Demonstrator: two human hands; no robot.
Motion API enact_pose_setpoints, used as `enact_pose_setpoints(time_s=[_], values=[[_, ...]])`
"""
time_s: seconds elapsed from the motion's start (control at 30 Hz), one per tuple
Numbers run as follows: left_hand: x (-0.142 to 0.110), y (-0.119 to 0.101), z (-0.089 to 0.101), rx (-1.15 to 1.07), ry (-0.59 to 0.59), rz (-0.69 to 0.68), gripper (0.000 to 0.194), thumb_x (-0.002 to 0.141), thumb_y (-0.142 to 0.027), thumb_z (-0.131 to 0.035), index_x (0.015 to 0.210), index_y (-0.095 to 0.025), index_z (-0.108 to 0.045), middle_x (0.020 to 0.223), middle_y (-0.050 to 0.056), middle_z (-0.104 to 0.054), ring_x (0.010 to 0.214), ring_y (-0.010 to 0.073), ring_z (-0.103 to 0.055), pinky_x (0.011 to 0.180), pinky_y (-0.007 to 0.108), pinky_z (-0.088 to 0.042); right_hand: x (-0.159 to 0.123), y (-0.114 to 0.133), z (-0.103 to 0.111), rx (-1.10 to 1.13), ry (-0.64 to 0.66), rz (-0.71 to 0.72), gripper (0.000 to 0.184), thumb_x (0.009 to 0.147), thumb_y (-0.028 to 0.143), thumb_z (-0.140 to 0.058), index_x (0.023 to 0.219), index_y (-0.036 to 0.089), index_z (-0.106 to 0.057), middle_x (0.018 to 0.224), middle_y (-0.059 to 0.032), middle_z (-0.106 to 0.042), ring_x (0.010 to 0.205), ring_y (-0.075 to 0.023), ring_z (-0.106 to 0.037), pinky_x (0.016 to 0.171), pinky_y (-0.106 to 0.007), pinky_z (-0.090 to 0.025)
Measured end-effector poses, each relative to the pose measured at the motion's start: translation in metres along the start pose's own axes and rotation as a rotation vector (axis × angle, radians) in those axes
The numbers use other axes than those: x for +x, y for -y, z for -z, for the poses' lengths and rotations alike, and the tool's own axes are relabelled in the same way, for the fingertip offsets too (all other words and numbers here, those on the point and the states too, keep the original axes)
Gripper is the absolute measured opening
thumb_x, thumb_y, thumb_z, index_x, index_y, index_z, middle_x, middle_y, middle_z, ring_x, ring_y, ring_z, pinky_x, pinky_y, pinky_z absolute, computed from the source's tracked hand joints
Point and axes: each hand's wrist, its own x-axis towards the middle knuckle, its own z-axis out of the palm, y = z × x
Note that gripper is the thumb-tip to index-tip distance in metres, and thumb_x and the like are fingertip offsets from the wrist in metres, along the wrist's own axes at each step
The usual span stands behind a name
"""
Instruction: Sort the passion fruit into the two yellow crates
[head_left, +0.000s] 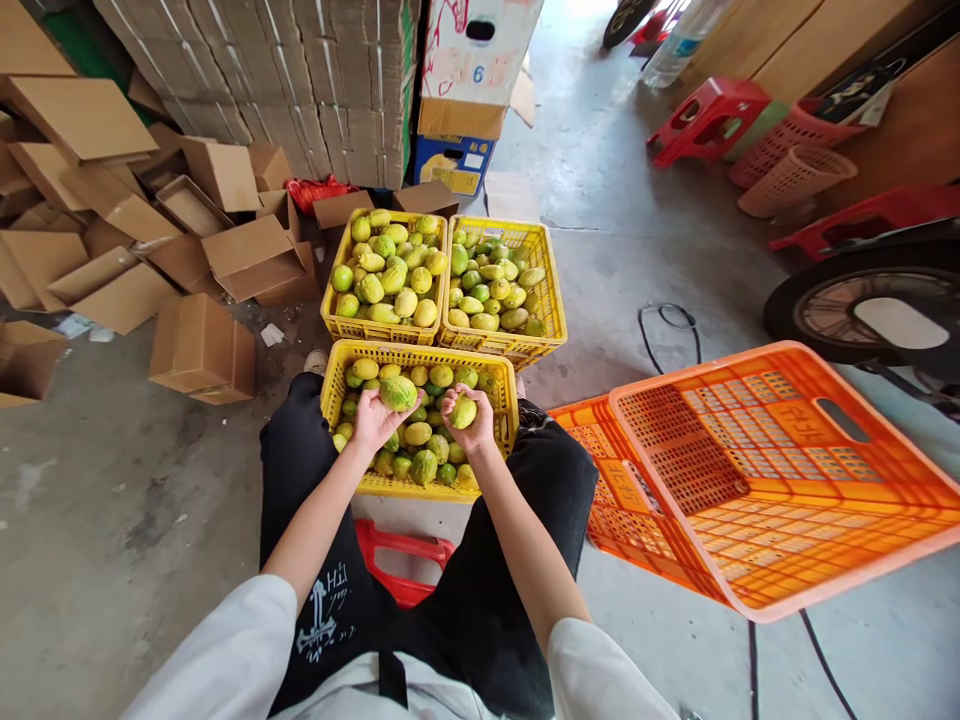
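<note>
Both of my hands are over the near yellow crate (420, 488), which stands between my knees with many oval yellow-green fruits in it. My left hand (373, 420) is closed round a large green-and-yellow fruit (398, 393), streaked on its skin. In my right hand (478, 425), curled fingers hold a smaller yellow-green fruit (463, 411). The exact kind of fruit is hard to tell. Beyond the near crate, two more yellow crates, one on the left (384, 328) and one on the right (559, 290), hold the same kind of fruit.
A large orange crate (720, 580) lies tilted at my right, near a wheel (862, 310) and a black cable (667, 315). Loose cardboard boxes (199, 345) pile up at the left. Stacked flat cardboard (277, 90) stands behind. A red stool (705, 120) is at the far right.
</note>
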Motion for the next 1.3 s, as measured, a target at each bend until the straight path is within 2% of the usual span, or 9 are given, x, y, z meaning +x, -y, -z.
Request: enact_pose_setpoints(time_s=[0.1,0.27,0.4,0.53,0.7,0.87,1.0,1.13,1.3], values=[[0.002,-0.001,0.001,0.060,-0.020,-0.010,0.027,0.096,-0.032,-0.048,0.108,-0.016,-0.067,0.098,0.013,-0.075,0.111,0.0297,-0.071,0.105,0.050,-0.055,0.002,-0.001,0.001,-0.040,-0.020,-0.041,0.016,0.073,0.021,-0.069,0.071,0.022,-0.054,0.062,0.0035,-0.055,0.051,-0.0098,-0.052,0.046,-0.019,-0.049],[0.001,0.000,0.005,0.091,-0.068,-0.044,0.014,0.093,-0.032,-0.058,0.091,-0.018,-0.064,0.082,0.007,-0.071,0.099,0.0264,-0.073,0.101,0.047,-0.057,0.002,-0.004,-0.001,-0.118,0.011,0.027,0.018,0.078,0.026,-0.073,0.074,0.022,-0.056,0.068,0.0029,-0.060,0.058,-0.0111,-0.059,0.055,-0.021,-0.054],[-0.001,-0.001,0.004,0.130,-0.011,0.005,0.018,0.092,-0.032,-0.058,0.095,-0.016,-0.065,0.089,0.012,-0.074,0.103,0.0301,-0.073,0.094,0.045,-0.060,0.000,-0.002,-0.003,-0.131,0.093,0.037,0.019,0.075,0.034,-0.072,0.089,0.024,-0.064,0.088,-0.0030,-0.072,0.085,-0.0219,-0.071,0.081,-0.037,-0.063],[-0.001,-0.006,0.002,0.132,-0.003,0.008,0.020,0.091,-0.036,-0.060,0.096,-0.017,-0.065,0.087,0.010,-0.074,0.089,0.0249,-0.074,0.083,0.039,-0.062,0.001,-0.003,-0.004,-0.213,0.156,0.030,0.034,0.071,0.028,-0.076,0.104,0.026,-0.067,0.106,-0.0053,-0.076,0.111,-0.0281,-0.071,0.097,-0.046,-0.060],[0.003,-0.009,0.002,0.117,-0.099,0.039,0.023,0.094,-0.039,-0.058,0.097,-0.018,-0.065,0.078,0.008,-0.072,0.079,0.0221,-0.072,0.081,0.038,-0.063,0.002,-0.009,0.001,-0.147,0.145,-0.032,0.025,0.080,0.043,-0.075,0.093,0.024,-0.066,0.083,-0.0009,-0.072,0.083,-0.0191,-0.072,0.080,-0.033,-0.066],[0.001,-0.001,0.001,0.060,-0.122,0.083,0.030,0.096,-0.036,-0.045,0.104,-0.016,-0.065,0.089,0.014,-0.075,0.103,0.0330,-0.074,0.097,0.057,-0.058,0.002,-0.011,0.005,-0.054,0.004,-0.042,0.014,0.073,0.023,-0.073,0.079,0.023,-0.061,0.079,-0.0009,-0.070,0.069,-0.0144,-0.067,0.063,-0.025,-0.064],[0.000,0.002,0.000,0.057,-0.087,0.133,0.030,0.093,-0.024,-0.039,0.105,-0.014,-0.065,0.095,0.017,-0.076,0.108,0.0341,-0.074,0.099,0.061,-0.056,0.005,-0.014,0.007,-0.094,-0.080,-0.110,0.014,0.072,0.018,-0.071,0.076,0.022,-0.057,0.066,0.0024,-0.063,0.053,-0.0094,-0.056,0.047,-0.017,-0.053],[0.001,0.003,0.000,0.064,-0.062,0.142,0.027,0.095,-0.026,-0.048,0.112,-0.014,-0.065,0.100,0.016,-0.077,0.109,0.0343,-0.073,0.102,0.061,-0.054,0.005,-0.013,0.006,-0.106,-0.106,-0.052,0.014,0.075,0.026,-0.071,0.078,0.022,-0.058,0.069,0.0009,-0.064,0.058,-0.0120,-0.061,0.054,-0.022,-0.058],[0.002,0.000,0.002,0.049,-0.101,0.011,0.017,0.095,-0.027,-0.059,0.108,-0.019,-0.065,0.089,0.006,-0.075,0.086,0.0213,-0.074,0.099,0.044,-0.060,0.003,-0.008,0.001,-0.080,-0.040,0.041,0.024,0.070,0.028,-0.063,0.094,0.025,-0.064,0.085,-0.0041,-0.072,0.090,-0.0265,-0.072,0.081,-0.044,-0.065]])
